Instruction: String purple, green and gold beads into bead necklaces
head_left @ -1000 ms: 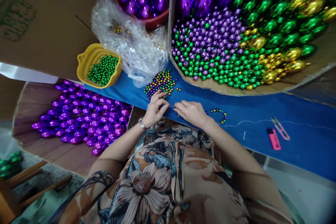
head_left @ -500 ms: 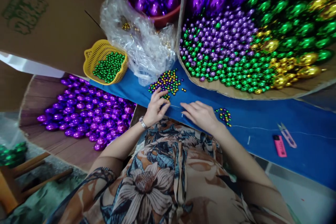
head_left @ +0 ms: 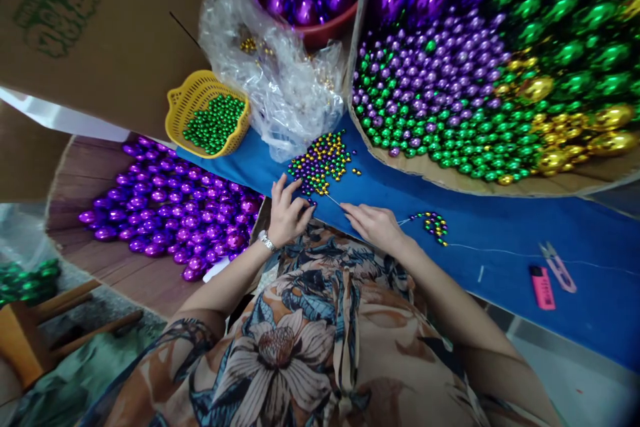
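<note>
A thin needle [head_left: 334, 199] is gripped in the closed fingers of my right hand [head_left: 376, 225], its tip reaching to the edge of a pile of small gold, green and purple beads [head_left: 323, 161]. Thread runs out behind this hand to a short beaded strand [head_left: 434, 225] lying on the blue cloth. My left hand [head_left: 289, 217], with a watch at the wrist, is at the near left side of the pile. Its thumb and forefinger close on a small purple bead [head_left: 313, 203], while the other fingers are raised and spread.
A yellow basket [head_left: 173, 117] of green beads and a clear plastic bag [head_left: 285, 103] stand behind. Cardboard boxes hold larger purple balls [head_left: 175, 203] at left and mixed beads [head_left: 440, 80] at right. Pink snips [head_left: 560, 270] and a pink lighter [head_left: 543, 288] lie on the blue cloth [head_left: 595, 320].
My left hand has moved slightly left and nearer me, away from the thread. The needle in my right hand now shows clearly, pointing at the pile. The camera view has shifted a little.
</note>
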Demonstrator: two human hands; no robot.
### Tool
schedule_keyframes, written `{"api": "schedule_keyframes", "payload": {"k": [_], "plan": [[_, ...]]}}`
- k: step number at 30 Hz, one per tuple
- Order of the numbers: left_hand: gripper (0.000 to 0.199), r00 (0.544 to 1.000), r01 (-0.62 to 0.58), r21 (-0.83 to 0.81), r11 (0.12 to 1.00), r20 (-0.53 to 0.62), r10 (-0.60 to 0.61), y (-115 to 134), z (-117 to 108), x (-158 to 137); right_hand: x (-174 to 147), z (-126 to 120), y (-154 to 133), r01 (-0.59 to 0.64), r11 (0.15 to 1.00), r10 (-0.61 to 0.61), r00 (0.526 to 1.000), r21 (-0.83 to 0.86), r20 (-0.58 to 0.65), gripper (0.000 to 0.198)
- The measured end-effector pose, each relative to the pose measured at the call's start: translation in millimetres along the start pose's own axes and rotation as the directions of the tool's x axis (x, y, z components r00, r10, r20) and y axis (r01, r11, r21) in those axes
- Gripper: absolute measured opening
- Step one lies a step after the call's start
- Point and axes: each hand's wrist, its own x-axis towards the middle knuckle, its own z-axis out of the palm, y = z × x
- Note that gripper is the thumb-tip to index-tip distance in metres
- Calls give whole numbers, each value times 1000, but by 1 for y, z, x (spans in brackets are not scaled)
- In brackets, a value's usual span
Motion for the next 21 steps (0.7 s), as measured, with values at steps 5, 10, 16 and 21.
{"api": "schedule_keyframes", "payload": {"k": [5,10,16,21], "plan": [[16,999,-21,8,1000,34,21,5,7,13,2,2,0,-2,1000,1,1000,-28,-21,36],[22,998,-16,-14,1000,54,17,11,11,19,-1,0,0,-29,999,27,999,-44,-34,36],[14,1000,-31,-19,999,3,31,8,7,10,-1,-1,-5,20,998,-18,999,-57,27,36],[14,999,-19,29,999,36,18,8,7,7,1,1,-5,-6,996,8,1000,-91,19,36]]}}
